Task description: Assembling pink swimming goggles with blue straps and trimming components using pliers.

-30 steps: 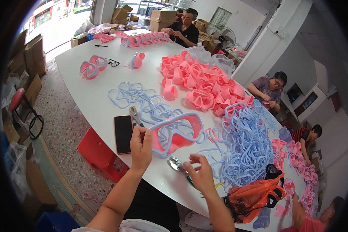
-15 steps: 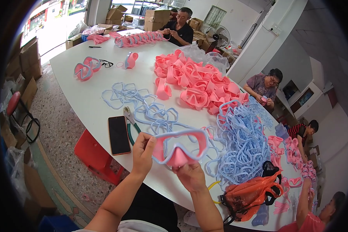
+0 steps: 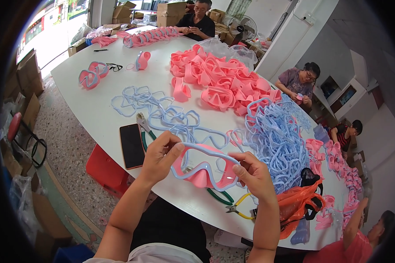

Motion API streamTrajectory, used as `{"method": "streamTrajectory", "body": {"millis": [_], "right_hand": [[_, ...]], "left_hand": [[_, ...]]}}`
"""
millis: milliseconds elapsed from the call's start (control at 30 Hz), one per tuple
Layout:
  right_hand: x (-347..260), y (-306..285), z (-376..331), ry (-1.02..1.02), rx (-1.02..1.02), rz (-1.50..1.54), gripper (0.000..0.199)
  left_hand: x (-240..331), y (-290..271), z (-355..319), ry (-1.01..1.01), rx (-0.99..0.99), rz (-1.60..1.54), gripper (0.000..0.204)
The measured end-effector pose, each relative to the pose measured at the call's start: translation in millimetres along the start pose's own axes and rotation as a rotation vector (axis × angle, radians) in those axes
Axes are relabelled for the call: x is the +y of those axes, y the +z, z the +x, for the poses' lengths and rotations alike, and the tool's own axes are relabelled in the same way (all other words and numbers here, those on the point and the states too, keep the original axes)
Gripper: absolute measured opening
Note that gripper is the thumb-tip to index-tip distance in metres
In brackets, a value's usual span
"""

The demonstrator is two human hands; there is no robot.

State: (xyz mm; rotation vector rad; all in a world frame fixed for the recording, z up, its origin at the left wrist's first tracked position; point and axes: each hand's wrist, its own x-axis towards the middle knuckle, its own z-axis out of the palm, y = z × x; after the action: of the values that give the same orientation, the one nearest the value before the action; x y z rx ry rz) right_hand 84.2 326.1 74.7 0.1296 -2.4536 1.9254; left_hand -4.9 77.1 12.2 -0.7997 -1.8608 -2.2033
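A pink diving-mask skirt with a light-blue frame around its rim (image 3: 200,179) is held up over the near table edge. My left hand (image 3: 161,158) pinches its left end between thumb and fingers. The right end is gripped by my right hand (image 3: 255,175), its thumb on the blue rim. Under and behind the mask lie loose blue frames (image 3: 164,115) and a tool's green handle (image 3: 220,197). Yellow-handled cutters (image 3: 238,208) rest beside my right wrist. Green-handled pliers (image 3: 142,124) and a black phone (image 3: 131,146) lie beyond my left hand.
A tangled heap of blue frames (image 3: 277,144) sits right, with a pile of pink skirts (image 3: 226,78) behind. An orange plastic bag (image 3: 296,206) lies near right. Assembled masks (image 3: 93,74) stand far left. Several people work around the white table (image 3: 81,103); a red stool (image 3: 105,171) stands beside it.
My right hand has moved from under the nose part up to the mask's right end. The mask has tilted and dropped slightly at the right. The view has shifted, showing the yellow-handled cutters more fully.
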Motion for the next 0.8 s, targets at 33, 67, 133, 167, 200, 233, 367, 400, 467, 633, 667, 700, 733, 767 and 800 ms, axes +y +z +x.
{"method": "streamTrajectory", "body": {"millis": [33, 67, 133, 167, 200, 233, 367, 400, 467, 633, 667, 700, 733, 767, 800], "right_hand": [[-2, -1, 0, -0.008, -0.019, -0.036, 0.038], [-3, -1, -1, -0.016, -0.039, -0.073, 0.033], [-2, 3, -4, -0.014, 0.048, -0.028, 0.029], [0, 7, -4, -0.013, 0.136, 0.014, 0.026], [3, 11, -5, -0.014, 0.137, 0.013, 0.026], [7, 15, -6, -0.056, 0.237, 0.008, 0.024], [13, 31, -6, -0.203, 0.456, -0.124, 0.020], [14, 34, -8, -0.202, 0.456, -0.127, 0.020], [17, 36, -7, -0.323, 0.515, -0.319, 0.018], [16, 47, -10, -0.432, 0.525, -0.429, 0.016], [16, 49, -11, -0.478, 0.529, -0.471, 0.016], [17, 50, -11, -0.478, 0.530, -0.470, 0.016], [17, 51, -11, -0.516, 0.526, -0.509, 0.016], [18, 51, -11, -0.553, 0.521, -0.549, 0.017], [19, 51, -11, -0.553, 0.525, -0.550, 0.017]], "left_hand": [[1, -1, 4, -0.004, -0.001, 0.002, 0.012], [2, -4, 9, -0.050, -0.032, 0.045, 0.012], [4, 1, 12, -0.095, -0.062, 0.089, 0.014], [6, 11, 13, 0.097, 0.050, 0.332, 0.018], [7, 19, 14, 0.291, 0.163, 0.573, 0.024], [5, 24, 7, 0.317, 0.189, 0.671, 0.036], [23, 53, -22, 0.461, 0.063, 0.746, 0.039], [23, 59, -25, 0.424, 0.062, 0.732, 0.037], [23, 67, -26, 0.391, 0.066, 0.723, 0.036], [16, 75, -27, 0.376, 0.149, 0.797, 0.022], [15, 76, -27, 0.377, 0.148, 0.797, 0.022], [14, 76, -26, 0.378, 0.160, 0.793, 0.021], [12, 76, -25, 0.380, 0.172, 0.787, 0.021], [11, 77, -25, 0.383, 0.169, 0.785, 0.021], [9, 78, -25, 0.394, 0.178, 0.791, 0.021]]}}
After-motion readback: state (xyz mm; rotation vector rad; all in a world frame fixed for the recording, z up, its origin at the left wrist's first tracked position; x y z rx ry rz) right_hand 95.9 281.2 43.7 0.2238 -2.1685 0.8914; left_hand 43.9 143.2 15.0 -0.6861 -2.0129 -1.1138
